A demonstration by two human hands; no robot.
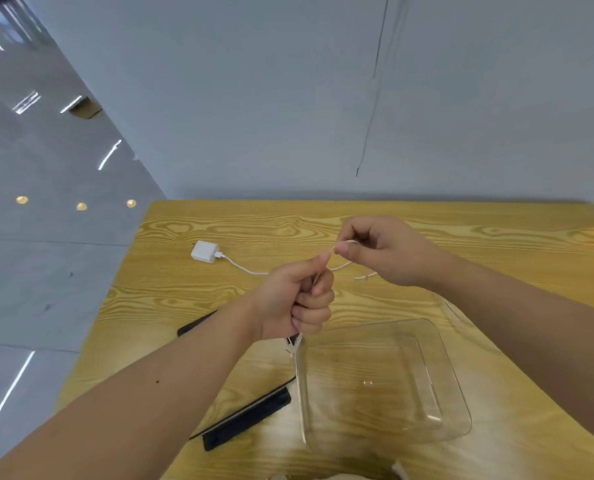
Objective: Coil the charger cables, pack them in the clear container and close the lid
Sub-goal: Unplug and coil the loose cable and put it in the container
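Observation:
A white charger cable (pixel 245 268) runs across the wooden table from a white plug adapter (pixel 204 251) at the back left up into my hands. My left hand (pixel 297 299) is a fist closed around the cable, and a short end hangs out below it near the container's corner. My right hand (pixel 383 251) pinches the same cable between thumb and forefinger, just above and right of the left fist. The clear container (pixel 454 396) stands open in front of me, with nothing inside it. Part of the cable is hidden behind my hands.
A flat black object (pixel 247 419) with a thin black cable lies left of the container, partly under my left forearm. Another black piece (pixel 195 323) shows behind that arm. A clear lid edge (pixel 453 311) lies under my right forearm. The table's left edge drops to a grey floor.

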